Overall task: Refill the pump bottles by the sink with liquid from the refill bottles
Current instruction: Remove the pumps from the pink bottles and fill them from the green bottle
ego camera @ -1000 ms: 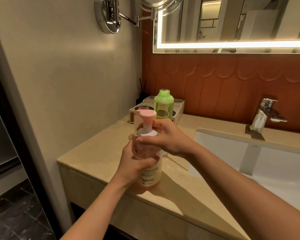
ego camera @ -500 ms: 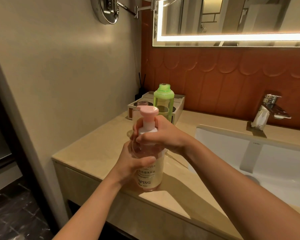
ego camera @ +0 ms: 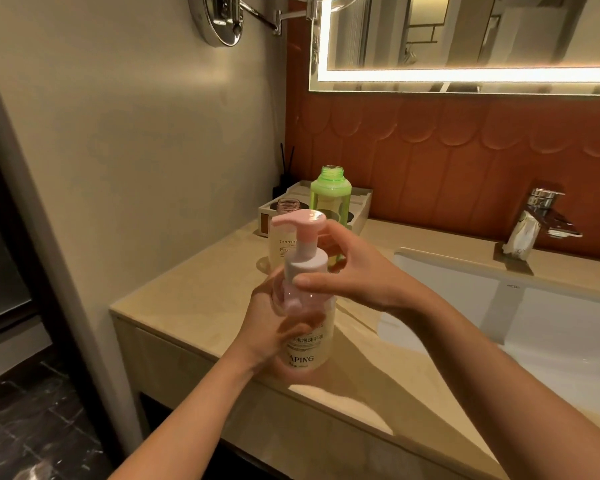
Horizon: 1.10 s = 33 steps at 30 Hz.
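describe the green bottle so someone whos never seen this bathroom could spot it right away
Start at the beige counter left of the white sink and look toward its back corner, by the white tray. The green bottle stands there, behind the pink-pump bottle. It is the only translucent lime-green one, and its threaded neck is open, with no cap or pump.

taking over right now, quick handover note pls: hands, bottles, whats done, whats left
Left hand: grips the body of the pump bottle, which stands on the counter near its front edge.
Right hand: thumb and fingers pinch that bottle's white collar; the pink pump is on.
Behind it: green bottle and clear bottle, both uncapped.
Done: cannot tell whether this bottle is refilled or its collar is tight.
Left: probably check that, then deal with the two open bottles.
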### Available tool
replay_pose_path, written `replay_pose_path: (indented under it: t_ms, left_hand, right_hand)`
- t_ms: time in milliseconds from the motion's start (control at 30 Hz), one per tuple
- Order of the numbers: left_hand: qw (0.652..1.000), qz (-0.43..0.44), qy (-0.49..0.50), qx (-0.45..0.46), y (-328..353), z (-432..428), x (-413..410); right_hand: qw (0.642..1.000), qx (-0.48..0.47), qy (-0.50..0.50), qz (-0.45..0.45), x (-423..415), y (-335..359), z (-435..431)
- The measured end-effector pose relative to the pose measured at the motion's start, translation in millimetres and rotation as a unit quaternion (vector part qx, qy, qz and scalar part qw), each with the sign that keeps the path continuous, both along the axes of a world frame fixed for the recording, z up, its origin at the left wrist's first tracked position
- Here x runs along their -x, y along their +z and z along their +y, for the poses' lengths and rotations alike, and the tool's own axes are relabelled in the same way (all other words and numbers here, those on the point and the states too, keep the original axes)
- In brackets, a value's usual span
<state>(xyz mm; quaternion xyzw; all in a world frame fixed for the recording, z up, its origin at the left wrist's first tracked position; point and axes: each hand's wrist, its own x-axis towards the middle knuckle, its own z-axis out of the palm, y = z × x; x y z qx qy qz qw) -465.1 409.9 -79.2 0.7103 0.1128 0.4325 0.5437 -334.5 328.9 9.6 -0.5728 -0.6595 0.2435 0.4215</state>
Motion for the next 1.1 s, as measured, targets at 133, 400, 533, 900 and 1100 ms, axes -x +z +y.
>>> replay_pose_path:
  t_ms: [133,400,533,900,1100]
  left_hand:
    - [0.999,-0.027,0.044,0.003,-3,-6,-8]
    - [0.998,-0.033,0.043,0.031,-1,-13,-7]
    - [0.998,-0.032,0.055,0.021,4,-18,-7]
    - [0.997,-0.005,0.074,0.024,-3,-12,-9]
    - [0.998,-0.005,0.057,0.033,3,-17,-6]
  right_hand:
    - [0.985,-0.101,-0.124,-0.07,22,-7,0]
    - [0.999,-0.019,0.031,0.037,1,0,-14]
    - [0.999,-0.007,-0.038,-0.01,6,-2,-10]
    - [0.987,-0.081,-0.106,-0.088,14,0,-8]
    - [1.0,0.027,0.002,0.0,5,2,-15]
